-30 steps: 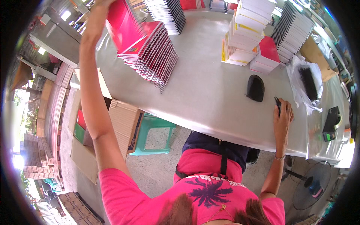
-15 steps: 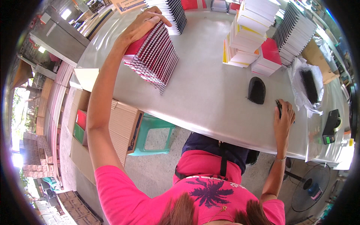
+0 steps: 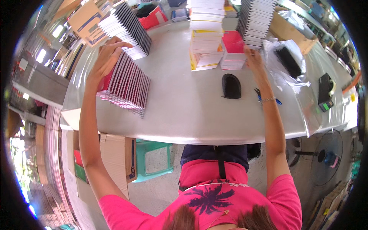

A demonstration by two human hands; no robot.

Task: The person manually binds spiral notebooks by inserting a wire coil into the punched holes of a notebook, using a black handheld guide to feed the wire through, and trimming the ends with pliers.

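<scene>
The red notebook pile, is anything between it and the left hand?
No. The left hand rests right on top of the red notebook pile, touching it. The black pouch lies well off to the side on the table.

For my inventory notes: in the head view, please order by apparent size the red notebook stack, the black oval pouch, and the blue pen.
1. red notebook stack, under the left hand
2. black oval pouch
3. blue pen, partly hidden by the right forearm

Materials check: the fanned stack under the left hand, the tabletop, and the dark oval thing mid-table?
Stack of spiral notebooks: paper pages, glossy red card covers, dark wire coils along the edges, likely metal. The left hand rests on it. Tabletop: smooth pale grey with soft reflections, probably laminate or painted metal. Dark oval object: matte black, possibly fabric or rubber; unclear.
</scene>
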